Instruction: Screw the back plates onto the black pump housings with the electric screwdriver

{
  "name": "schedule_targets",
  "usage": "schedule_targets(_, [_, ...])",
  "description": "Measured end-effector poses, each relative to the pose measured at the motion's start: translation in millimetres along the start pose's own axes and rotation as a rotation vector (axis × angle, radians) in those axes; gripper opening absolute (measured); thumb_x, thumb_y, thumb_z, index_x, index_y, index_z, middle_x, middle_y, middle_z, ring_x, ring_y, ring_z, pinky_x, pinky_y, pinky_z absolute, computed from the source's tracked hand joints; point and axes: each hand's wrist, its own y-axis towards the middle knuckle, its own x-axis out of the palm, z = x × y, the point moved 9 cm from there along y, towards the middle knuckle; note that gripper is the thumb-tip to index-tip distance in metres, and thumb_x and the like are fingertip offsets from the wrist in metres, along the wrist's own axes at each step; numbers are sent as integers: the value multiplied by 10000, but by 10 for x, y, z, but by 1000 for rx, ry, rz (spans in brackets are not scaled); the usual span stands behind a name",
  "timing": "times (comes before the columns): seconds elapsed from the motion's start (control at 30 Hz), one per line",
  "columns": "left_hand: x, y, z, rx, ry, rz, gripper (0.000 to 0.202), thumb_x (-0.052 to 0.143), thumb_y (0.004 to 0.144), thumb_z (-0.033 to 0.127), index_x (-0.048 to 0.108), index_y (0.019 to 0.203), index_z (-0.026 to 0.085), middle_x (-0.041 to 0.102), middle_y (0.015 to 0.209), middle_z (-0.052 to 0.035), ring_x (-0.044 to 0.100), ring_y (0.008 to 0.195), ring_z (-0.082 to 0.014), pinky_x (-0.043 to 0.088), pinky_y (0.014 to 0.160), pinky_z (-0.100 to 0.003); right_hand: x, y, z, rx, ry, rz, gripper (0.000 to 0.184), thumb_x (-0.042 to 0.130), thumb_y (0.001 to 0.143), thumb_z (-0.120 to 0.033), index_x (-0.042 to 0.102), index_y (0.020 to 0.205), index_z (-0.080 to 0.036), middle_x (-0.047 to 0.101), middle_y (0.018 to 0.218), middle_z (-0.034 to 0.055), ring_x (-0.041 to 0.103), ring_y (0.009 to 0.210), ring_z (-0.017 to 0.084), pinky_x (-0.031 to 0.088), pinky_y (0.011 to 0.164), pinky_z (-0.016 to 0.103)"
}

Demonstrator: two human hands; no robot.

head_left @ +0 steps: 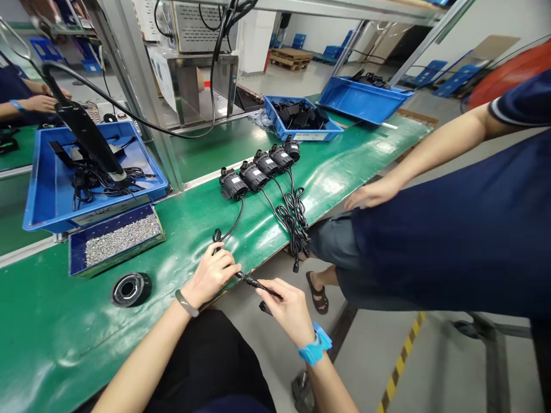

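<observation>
The right hand (289, 307) and left hand (214, 272) pinch a cord (249, 279) between them, probably to keep its joint straight. Left of the left hand, a roll (144, 289) sits within reach. Beyond both hands, pumps (255, 176) line the surface (181, 229), seemingly for orderly access, the held cord leading to the nearest.

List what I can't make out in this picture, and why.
Head view, hidden: the gripped stretches of the black cable, behind the fingers of the left hand and right hand.
Head view, too small: print on the white labels; the exact shape of single metal pieces.
Head view, cut off: the head of the co-worker at right, by the picture's edge.
</observation>
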Motion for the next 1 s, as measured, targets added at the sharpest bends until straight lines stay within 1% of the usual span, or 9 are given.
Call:
schedule_targets(0.13, [60, -43, 20, 21, 9, -15, 230, 477, 1061, 166, 701, 1019, 193, 683, 789, -5, 644, 790, -139, 532, 1007, -417, 4, -20, 22, -13, -33, -5, 255, 595, 1007, -346, 796, 1009, -189, 733, 793, 64, 638, 594, 162, 505, 544, 268])
schedule_targets(0.23, [159, -73, 50, 89, 4, -146, 284, 408, 1070, 135, 688, 1042, 165, 679, 800, -22, 629, 725, -131, 568, 869, -339, 12, -29, 10, -44, -61, -12, 310, 566, 1021, -392, 810, 1029, -202, 713, 739, 61, 606, 565, 164, 508, 581, 287])
schedule_targets(0.37, [226, -133, 101, 170, 23, -277, 316, 347, 1078, 129, 655, 1008, 127, 651, 803, -51, 599, 686, -153, 521, 672, -296, 112, -50, -11, -78, -74, -20, 378, 523, 1037, -431, 825, 1002, -207, 676, 669, 57, 591, 559, 165, 488, 573, 281])
schedule_targets(0.5, [245, -220, 144, 207, 49, -315, 280, 358, 1075, 126, 622, 982, 123, 624, 789, -51, 578, 681, -165, 511, 664, -311, 279, -112, 16, -86, -56, -5, 443, 485, 1046, -454, 826, 931, -197, 620, 609, 46, 537, 516, 156, 445, 523, 283])
schedule_targets(0.6, [237, -287, 147, 226, 77, -321, 264, 368, 1072, 124, 614, 977, 120, 629, 795, -55, 575, 677, -169, 510, 668, -317, 376, -155, 56, -63, -15, 3, 414, 494, 1043, -428, 813, 952, -180, 612, 624, 44, 537, 532, 161, 449, 541, 293])
schedule_targets(0.7, [220, -324, 131, 225, 80, -318, 249, 383, 1068, 122, 614, 975, 118, 627, 789, -52, 577, 675, -171, 508, 672, -316, 445, -145, 80, -17, 50, -16, 360, 508, 1037, -406, 789, 997, -185, 651, 714, 64, 595, 608, 183, 489, 593, 304])
schedule_targets(0.8, [275, -323, 117, 184, 69, -353, 238, 405, 1070, 147, 612, 954, 131, 617, 773, -38, 581, 661, -171, 502, 650, -311, 528, -87, 87, 35, 133, -60, 302, 578, 1000, -444, 742, 1080, -203, 716, 900, 92, 675, 783, 220, 550, 726, 325])
schedule_targets(0.9, [361, -297, 138, 163, 91, -389, 225, 426, 1067, 159, 605, 933, 132, 610, 768, -35, 594, 663, -175, 500, 638, -313, 615, -29, 139, 103, 211, -87, 300, 628, 962, -487, 697, 997, -197, 727, 940, 95, 677, 856, 230, 548, 803, 338])
schedule_targets(1.0, [391, -272, 190, 201, 107, -394, 216, 418, 1064, 141, 603, 955, 124, 620, 787, -46, 613, 686, -185, 507, 636, -322, 713, 5, 268, 195, 293, -128, 371, 603, 967, -543, 658, 869, -189, 698, 802, 66, 628, 743, 192, 523, 727, 310])
